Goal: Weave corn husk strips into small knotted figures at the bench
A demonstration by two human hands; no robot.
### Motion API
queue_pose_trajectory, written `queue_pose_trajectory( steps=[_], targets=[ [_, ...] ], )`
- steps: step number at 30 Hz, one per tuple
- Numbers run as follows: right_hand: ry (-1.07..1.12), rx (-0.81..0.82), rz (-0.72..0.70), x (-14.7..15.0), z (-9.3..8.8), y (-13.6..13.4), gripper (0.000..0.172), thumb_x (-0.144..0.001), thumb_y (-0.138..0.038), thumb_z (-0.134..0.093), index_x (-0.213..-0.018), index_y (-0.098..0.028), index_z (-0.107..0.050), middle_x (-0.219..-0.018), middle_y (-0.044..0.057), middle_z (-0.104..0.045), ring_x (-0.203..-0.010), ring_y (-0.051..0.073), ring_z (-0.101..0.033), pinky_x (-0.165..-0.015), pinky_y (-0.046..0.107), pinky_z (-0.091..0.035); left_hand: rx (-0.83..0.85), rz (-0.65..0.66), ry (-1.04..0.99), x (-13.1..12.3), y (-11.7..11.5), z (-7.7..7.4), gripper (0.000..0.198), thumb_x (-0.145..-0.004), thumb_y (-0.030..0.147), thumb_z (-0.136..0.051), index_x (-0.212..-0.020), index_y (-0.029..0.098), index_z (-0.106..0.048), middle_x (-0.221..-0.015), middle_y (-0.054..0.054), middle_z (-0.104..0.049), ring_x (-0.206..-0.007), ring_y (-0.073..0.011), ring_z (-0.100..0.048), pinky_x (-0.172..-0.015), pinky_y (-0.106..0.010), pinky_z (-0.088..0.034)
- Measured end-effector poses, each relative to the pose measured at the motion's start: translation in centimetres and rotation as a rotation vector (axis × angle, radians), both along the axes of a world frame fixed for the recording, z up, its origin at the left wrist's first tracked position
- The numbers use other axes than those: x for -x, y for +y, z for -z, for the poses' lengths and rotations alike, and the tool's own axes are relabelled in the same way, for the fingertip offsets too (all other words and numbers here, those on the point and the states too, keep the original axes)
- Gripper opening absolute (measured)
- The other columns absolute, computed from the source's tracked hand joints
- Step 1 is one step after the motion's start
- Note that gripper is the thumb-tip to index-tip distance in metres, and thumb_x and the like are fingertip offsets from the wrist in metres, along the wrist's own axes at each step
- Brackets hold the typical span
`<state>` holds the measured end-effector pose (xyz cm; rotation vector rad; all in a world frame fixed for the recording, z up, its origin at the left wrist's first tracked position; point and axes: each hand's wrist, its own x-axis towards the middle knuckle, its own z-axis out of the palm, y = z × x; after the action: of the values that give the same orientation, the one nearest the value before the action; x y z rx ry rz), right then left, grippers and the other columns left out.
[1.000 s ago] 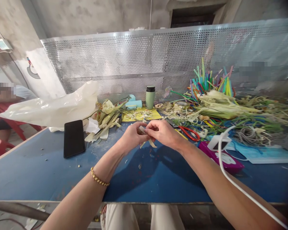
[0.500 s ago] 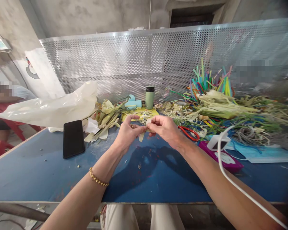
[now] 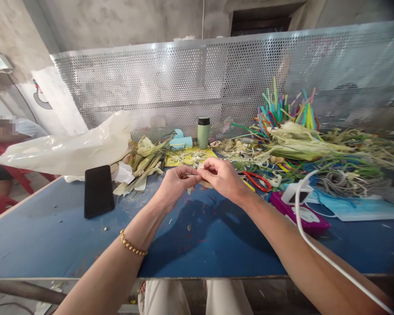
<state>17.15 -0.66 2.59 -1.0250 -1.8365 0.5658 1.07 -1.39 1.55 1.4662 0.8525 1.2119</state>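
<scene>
My left hand (image 3: pixel 174 186) and my right hand (image 3: pixel 223 178) meet above the blue table (image 3: pixel 52 236), fingertips pinched together on a pale strip of corn husk (image 3: pixel 194 183). Both hands are closed on the strip, which is mostly hidden between the fingers; a short end hangs below them. A gold bead bracelet (image 3: pixel 131 247) sits on my left wrist. Red-handled scissors (image 3: pixel 258 180) lie just right of my right hand.
A black phone (image 3: pixel 98 196) lies at the left, beside a white plastic bag (image 3: pixel 72 148) and husk pieces (image 3: pixel 144 168). A green bottle (image 3: pixel 203 132) stands before the perforated metal screen (image 3: pixel 170 87). Husks and coloured strips (image 3: pixel 302 148) pile at the right, with a white cable (image 3: pixel 315 245). A person sits at far left.
Both hands have lifted slightly and moved a little away from me, still pinching the husk strip. Less of the strip hangs below the fingers than a second ago.
</scene>
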Motion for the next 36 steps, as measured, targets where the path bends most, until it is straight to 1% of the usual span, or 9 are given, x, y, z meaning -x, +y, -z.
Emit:
queue_pose_trajectory(
  steps=[3, 7, 13, 17, 23, 25, 29, 33, 36],
  targets=[
    [-0.039, -0.072, 0.014, 0.0, -0.1, -0.1, 0.014, -0.085, -0.025, -0.058, -0.074, -0.017, -0.056, -0.067, 0.0, -0.059, -0.061, 0.012, -0.053, -0.057, 0.025, -0.041, -0.02, 0.018, -0.005, 0.1, 0.1, 0.1, 0.016, -0.069, 0.025, -0.075, -0.074, 0.011, -0.067, -0.061, -0.001, -0.06, -0.054, -0.0098, -0.05, -0.056, -0.026, -0.036],
    [-0.08, -0.118, 0.035, 0.0, -0.1, -0.2, 0.013, -0.085, -0.023, -0.057, -0.073, -0.017, -0.057, -0.067, -0.001, -0.056, -0.061, 0.012, -0.048, -0.058, 0.025, -0.037, 0.024, 0.043, -0.031, 0.0, 0.1, 0.3, 0.016, -0.066, 0.023, -0.077, -0.072, 0.011, -0.067, -0.062, -0.001, -0.061, -0.054, -0.0094, -0.05, -0.055, -0.026, -0.036],
    [-0.096, -0.129, 0.046, 0.0, 0.1, -0.1, 0.011, -0.084, -0.02, -0.057, -0.074, -0.018, -0.057, -0.069, 0.0, -0.059, -0.063, 0.012, -0.049, -0.06, 0.025, -0.037, 0.071, 0.069, -0.046, -0.1, 0.0, 0.3, 0.019, -0.062, 0.022, -0.079, -0.07, 0.011, -0.066, -0.061, 0.0, -0.061, -0.053, -0.0089, -0.05, -0.054, -0.025, -0.037],
    [-0.099, -0.086, 0.042, 0.0, -0.1, -0.1, 0.014, -0.084, -0.023, -0.058, -0.072, -0.017, -0.057, -0.067, 0.0, -0.059, -0.062, 0.012, -0.05, -0.059, 0.025, -0.037, 0.084, 0.091, -0.039, 0.0, 0.0, 0.4, 0.019, -0.062, 0.022, -0.079, -0.069, 0.011, -0.067, -0.061, 0.0, -0.061, -0.053, -0.0085, -0.05, -0.053, -0.025, -0.036],
    [-0.057, 0.033, -0.057, -0.4, -0.5, 0.0, 0.024, -0.085, -0.036, -0.061, -0.071, -0.017, -0.058, -0.06, -0.001, -0.057, -0.054, 0.011, -0.05, -0.053, 0.024, -0.038, 0.094, 0.119, -0.043, 0.5, -0.1, -0.2, 0.022, -0.063, 0.023, -0.081, -0.077, 0.011, -0.07, -0.065, -0.001, -0.062, -0.056, -0.0082, -0.049, -0.055, -0.024, -0.035],
    [0.004, 0.08, -0.069, -0.3, -0.4, -0.1, 0.025, -0.085, -0.037, -0.062, -0.07, -0.018, -0.056, -0.056, -0.002, -0.055, -0.05, 0.011, -0.052, -0.05, 0.024, -0.039, 0.108, 0.13, -0.09, 0.7, 0.0, -0.5, 0.023, -0.063, 0.024, -0.082, -0.077, 0.011, -0.07, -0.064, 0.0, -0.06, -0.056, -0.0082, -0.048, -0.056, -0.024, -0.035],
    [0.183, 0.17, -0.08, 0.2, -0.4, -0.4, 0.023, -0.082, -0.038, -0.064, -0.074, -0.018, -0.056, -0.059, -0.002, -0.059, -0.048, 0.011, -0.055, -0.046, 0.023, -0.04, 0.118, 0.161, -0.175, 0.6, 0.1, -0.5, 0.023, -0.064, 0.028, -0.083, -0.067, 0.012, -0.066, -0.065, 0.0, -0.06, -0.058, -0.0084, -0.049, -0.058, -0.024, -0.035],
    [0.242, 0.25, -0.1, 0.5, -0.7, -0.9, 0.015, -0.08, -0.031, -0.063, -0.082, -0.017, -0.058, -0.06, -0.001, -0.062, -0.048, 0.011, -0.057, -0.046, 0.022, -0.041, 0.036, 0.087, -0.156, 0.3, 0.3, -0.1, 0.023, -0.067, 0.03, -0.08, -0.066, 0.013, -0.066, -0.064, -0.001, -0.062, -0.059, -0.0089, -0.051, -0.06, -0.025, -0.037],
    [0.14, 0.202, -0.09, 0.3, -0.6, -0.8, 0.017, -0.082, -0.034, -0.062, -0.08, -0.017, -0.059, -0.066, 0.001, -0.065, -0.05, 0.012, -0.059, -0.047, 0.023, -0.042, -0.007, 0.057, -0.057, 0.2, 0.2, 0.1, 0.024, -0.073, 0.034, -0.076, -0.073, 0.012, -0.069, -0.068, -0.004, -0.067, -0.058, -0.0104, -0.055, -0.06, -0.026, -0.039]
  ],
)
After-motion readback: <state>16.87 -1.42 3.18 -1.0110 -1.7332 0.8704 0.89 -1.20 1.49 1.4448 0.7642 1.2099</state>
